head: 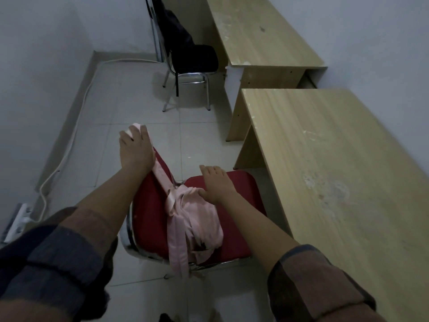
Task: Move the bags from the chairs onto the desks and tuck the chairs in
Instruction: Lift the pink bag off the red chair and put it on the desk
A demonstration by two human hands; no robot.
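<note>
A pink bag (199, 219) lies on the seat of a red chair (241, 182) in front of me. Its long pink strap runs up over the chair's back. My left hand (135, 147) is closed on the top of that strap, above the chair back. My right hand (217, 184) rests on the bag's upper part, thumb pressed into the fabric. The near wooden desk (336, 163) stands just right of the red chair. Farther back, a black chair (197, 59) carries a dark bag (175, 26) against its backrest, beside the far wooden desk (260, 31).
A white cable (69, 140) runs along the floor by the left wall to a power strip (17, 219) at the lower left. Grey walls close the room on the left and right. Tiled floor (139, 94) lies open between the two chairs.
</note>
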